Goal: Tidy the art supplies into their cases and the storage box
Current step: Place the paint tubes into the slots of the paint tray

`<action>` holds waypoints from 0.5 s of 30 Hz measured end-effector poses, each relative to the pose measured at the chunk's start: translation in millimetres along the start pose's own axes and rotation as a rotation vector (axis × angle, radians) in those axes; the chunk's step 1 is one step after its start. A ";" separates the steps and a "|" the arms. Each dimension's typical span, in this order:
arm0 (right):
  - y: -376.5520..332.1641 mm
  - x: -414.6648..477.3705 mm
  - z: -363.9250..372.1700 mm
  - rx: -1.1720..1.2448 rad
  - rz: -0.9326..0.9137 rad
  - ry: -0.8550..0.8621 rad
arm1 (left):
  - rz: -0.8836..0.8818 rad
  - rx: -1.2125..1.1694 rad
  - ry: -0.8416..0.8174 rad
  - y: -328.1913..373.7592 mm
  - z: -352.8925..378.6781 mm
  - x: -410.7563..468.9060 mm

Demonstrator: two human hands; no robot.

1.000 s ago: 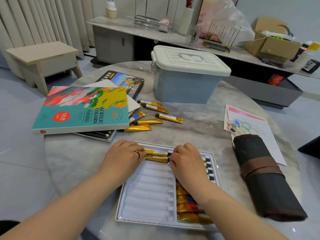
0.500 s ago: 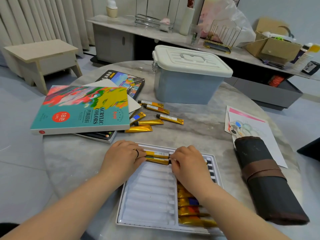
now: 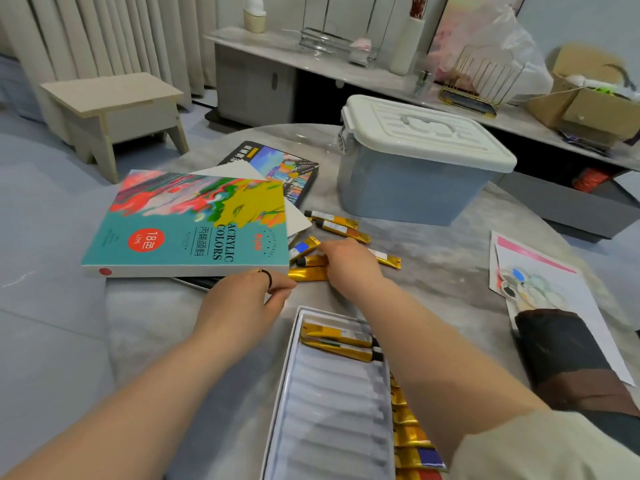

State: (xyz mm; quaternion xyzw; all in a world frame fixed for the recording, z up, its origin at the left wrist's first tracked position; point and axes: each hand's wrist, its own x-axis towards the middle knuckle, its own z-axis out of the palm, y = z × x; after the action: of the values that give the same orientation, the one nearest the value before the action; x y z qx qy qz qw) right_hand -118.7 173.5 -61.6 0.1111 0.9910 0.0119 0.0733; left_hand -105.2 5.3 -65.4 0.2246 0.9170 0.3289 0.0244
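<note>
Reaching past the white moulded plastic tray [image 3: 329, 410], right hand [image 3: 346, 261] lay over the loose gold paint tubes [image 3: 343, 231] at the tray's 12 o'clock; could not tell whether it gripped one. Left hand [image 3: 249, 299] was relaxed and held nothing at 11 o'clock, beside the teal acrylic-colours box [image 3: 173, 230]. Two seated gold tubes [image 3: 337, 334] filled the tray's top slots.

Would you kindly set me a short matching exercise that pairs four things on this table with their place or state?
Things:
1. storage box
2. paint tray
3. brush roll
4. acrylic colours case

Places or states:
A. rolled up, on the right
B. teal, on the left
C. lid on, at the far side
D. nearest the person, many slots empty

Pairs: 1-C, 2-D, 3-A, 4-B
</note>
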 end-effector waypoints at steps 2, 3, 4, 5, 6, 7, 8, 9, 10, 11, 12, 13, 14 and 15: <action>-1.8 6.5 2.9 -0.049 -0.045 0.037 | -0.002 -0.007 0.019 -1.5 -4.1 0.9; -0.8 8.6 4.0 -0.043 -0.068 0.040 | -0.002 -0.014 0.028 -2.5 -5.2 1.3; 0.9 7.9 3.3 -0.014 -0.073 0.036 | -0.001 -0.018 0.030 -3.2 -6.1 1.3; 3.0 6.0 0.7 0.034 -0.057 0.030 | -0.004 -0.018 0.026 -3.3 -6.4 1.3; 5.3 1.7 -2.4 0.108 -0.026 0.033 | -0.006 -0.016 0.021 -2.6 -6.2 0.9; 8.0 -4.4 -5.6 0.202 0.012 0.052 | -0.003 -0.010 0.018 -1.0 -6.1 0.4; 10.3 -12.2 -9.1 0.317 0.059 0.080 | 0.005 -0.002 0.014 0.9 -6.1 -0.7; 12.8 -22.7 -12.8 0.447 0.105 0.113 | 0.020 0.006 0.007 3.7 -6.5 -3.1; 14.4 -34.0 -17.0 0.588 0.143 0.135 | 0.039 0.005 0.002 6.5 -6.3 -4.7; 15.3 -46.0 -20.2 0.733 0.170 0.141 | 0.060 -0.002 -0.007 8.8 -5.7 -6.7; 15.2 -59.3 -22.9 0.886 0.185 0.124 | 0.076 -0.020 -0.024 11.9 -6.1 -9.7; 15.7 -74.6 -25.0 1.030 0.188 0.092 | 0.097 -0.039 -0.047 16.6 -6.9 -14.3; 15.3 -87.7 -25.5 1.156 0.181 0.052 | 0.125 -0.057 -0.064 20.1 -6.7 -18.1; 16.5 -103.7 -26.2 1.257 0.166 0.031 | 0.153 -0.055 -0.089 26.0 -5.8 -24.2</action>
State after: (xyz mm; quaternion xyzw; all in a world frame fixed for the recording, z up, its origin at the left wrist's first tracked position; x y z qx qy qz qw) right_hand -19.0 166.4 -20.3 0.2094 0.7978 -0.5650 -0.0216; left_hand -74.3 9.2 -47.3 0.3076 0.8858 0.3444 0.0461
